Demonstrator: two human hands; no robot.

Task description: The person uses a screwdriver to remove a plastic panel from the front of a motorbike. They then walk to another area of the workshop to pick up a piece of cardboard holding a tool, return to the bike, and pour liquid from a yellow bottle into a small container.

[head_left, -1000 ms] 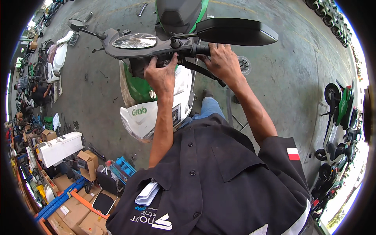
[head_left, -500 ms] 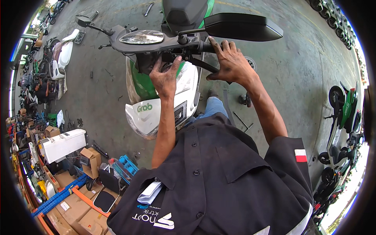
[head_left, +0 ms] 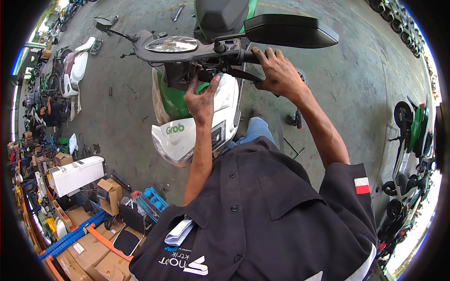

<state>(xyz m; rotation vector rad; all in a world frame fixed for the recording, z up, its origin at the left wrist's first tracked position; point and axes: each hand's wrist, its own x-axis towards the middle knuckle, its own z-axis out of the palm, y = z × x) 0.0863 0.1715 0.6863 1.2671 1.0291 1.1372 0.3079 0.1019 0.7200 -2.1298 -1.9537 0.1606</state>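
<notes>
A white and green scooter stands in front of me, its dark handlebar cover spread across the upper middle. My right hand is closed around the black handgrip and the brake lever, the lever drawn in close to the grip. Below the handlebar, my left hand points upward. Its thumb and index finger sit either side of a small black part; the other fingertips are hidden. Above the right hand extends a large black mirror.
Tools and a small dark device lie on the floor beside my leg. Cardboard boxes and a blue tray are at lower left. Parked scooters line the right side. A person sits among parts at far left.
The brake lever has swung closer to the grip, and my right thumb has risen with it. My left hand has shifted slightly down and right, away from the handlebar's underside.
</notes>
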